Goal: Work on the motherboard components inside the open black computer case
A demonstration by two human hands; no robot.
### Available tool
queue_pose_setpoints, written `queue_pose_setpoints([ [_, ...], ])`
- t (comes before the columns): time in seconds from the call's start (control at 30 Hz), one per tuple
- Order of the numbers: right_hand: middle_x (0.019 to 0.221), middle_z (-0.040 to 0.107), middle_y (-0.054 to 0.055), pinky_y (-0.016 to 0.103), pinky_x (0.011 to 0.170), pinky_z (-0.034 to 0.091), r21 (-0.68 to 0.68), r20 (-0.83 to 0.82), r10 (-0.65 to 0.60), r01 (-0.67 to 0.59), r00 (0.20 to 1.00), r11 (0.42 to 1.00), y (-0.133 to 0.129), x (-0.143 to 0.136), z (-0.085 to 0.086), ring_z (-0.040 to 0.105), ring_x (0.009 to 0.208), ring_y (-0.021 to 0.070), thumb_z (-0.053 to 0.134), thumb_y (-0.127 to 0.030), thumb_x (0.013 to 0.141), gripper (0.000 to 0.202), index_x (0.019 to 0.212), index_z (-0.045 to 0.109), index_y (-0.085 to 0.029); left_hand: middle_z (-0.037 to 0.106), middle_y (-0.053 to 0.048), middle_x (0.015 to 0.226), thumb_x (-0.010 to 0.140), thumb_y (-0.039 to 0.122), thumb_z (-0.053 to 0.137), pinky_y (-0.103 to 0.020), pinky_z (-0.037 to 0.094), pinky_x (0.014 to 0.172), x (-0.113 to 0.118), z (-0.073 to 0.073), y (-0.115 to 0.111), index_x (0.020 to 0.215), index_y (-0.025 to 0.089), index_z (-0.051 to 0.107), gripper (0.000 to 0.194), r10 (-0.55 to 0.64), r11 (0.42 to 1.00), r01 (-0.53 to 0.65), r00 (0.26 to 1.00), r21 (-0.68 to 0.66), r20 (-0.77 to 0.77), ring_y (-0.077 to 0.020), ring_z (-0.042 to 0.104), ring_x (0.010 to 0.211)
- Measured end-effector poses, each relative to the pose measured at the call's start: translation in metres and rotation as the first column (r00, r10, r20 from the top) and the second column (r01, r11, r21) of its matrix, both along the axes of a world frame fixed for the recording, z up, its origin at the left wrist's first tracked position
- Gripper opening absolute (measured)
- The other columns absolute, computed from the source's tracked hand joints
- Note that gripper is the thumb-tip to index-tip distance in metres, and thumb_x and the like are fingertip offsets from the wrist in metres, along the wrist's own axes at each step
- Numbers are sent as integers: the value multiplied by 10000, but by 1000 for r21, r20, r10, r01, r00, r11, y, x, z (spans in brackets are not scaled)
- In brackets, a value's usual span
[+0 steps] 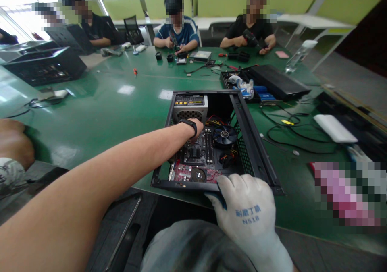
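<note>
Left hand (198,126) reaches inside my PC case (256,143) mid-frame, fingers hidden; gloved right hand (246,205) grips its near rim.

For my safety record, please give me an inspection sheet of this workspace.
Surface: green table, glossy.
Job's things: open computer case at the near edge; fan and power supply inside.
Clutter: black case, white box, bottle.
Hands: left hand, bare with black wristband, reaches inside the case; right hand, gloved, grips its near rim.
Cables: loose black cables right of the case.
Surroundings: three seated people working opposite.
</note>
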State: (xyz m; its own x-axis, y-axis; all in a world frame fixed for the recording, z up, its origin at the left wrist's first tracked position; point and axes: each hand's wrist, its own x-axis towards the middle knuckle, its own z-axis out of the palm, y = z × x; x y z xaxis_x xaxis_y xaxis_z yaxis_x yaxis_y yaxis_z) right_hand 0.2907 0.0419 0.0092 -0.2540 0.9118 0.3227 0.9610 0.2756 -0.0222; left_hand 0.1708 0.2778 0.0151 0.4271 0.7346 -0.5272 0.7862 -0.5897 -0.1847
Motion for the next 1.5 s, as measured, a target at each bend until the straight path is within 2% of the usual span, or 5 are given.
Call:
queue_pose_setpoints([
  [0.33, 713, 499, 35, 366, 660, 174, 6, 18, 3, -3, 1000, 1000, 0, 1, -3, 379, 705, 228, 649, -448, 790, 219, 809, 564, -247, 728, -182, 1085, 548, 292, 857, -292, 535, 866, -3, -12, 8, 1097, 101, 739, 593, -33, 999, 33, 999, 24, -3, -289, 680, 1005],
  [0.8, 710, 497, 30, 366, 664, 181, 12, 10, -6, 6, 1000, 1000, -1, 1, -3, 383, 712, 224, 661, -461, 776, 237, 796, 554, -251, 717, -208, 1100, 595, 232, 819, -305, 535, 841, 1, 4, -4, 1106, 56, 727, 549, -4, 1000, 4, 1000, 17, -11, -296, 675, 1005],
  [1.03, 698, 496, 30, 361, 659, 178, 25, 17, -4, 3, 1000, 1000, 0, 0, -1, 377, 700, 219, 656, -460, 780, 235, 787, 558, -246, 732, -192, 1052, 546, 206, 831, -320, 529, 855, 1, -1, -2, 1067, 72, 751, 543, -34, 999, 34, 999, 3, -19, -307, 680, 985],
  [1.27, 713, 501, 31, 364, 668, 186, 17, 21, -9, 9, 1000, 1000, -1, 0, -2, 391, 709, 224, 651, -465, 788, 233, 815, 577, -245, 744, -161, 1031, 576, 338, 817, -300, 536, 812, 0, -7, 1, 1035, 89, 765, 524, -101, 995, 101, 992, 6, -77, -289, 685, 939],
  [1.5, 722, 509, 31, 359, 663, 175, -20, 29, -9, 10, 1000, 1000, -1, 0, 1, 397, 710, 223, 661, -508, 784, 281, 825, 574, -244, 735, -143, 1082, 674, 507, 709, -278, 515, 839, -4, -10, 3, 1068, 134, 750, 544, -77, 997, 76, 996, 29, 37, -274, 674, 999],
])
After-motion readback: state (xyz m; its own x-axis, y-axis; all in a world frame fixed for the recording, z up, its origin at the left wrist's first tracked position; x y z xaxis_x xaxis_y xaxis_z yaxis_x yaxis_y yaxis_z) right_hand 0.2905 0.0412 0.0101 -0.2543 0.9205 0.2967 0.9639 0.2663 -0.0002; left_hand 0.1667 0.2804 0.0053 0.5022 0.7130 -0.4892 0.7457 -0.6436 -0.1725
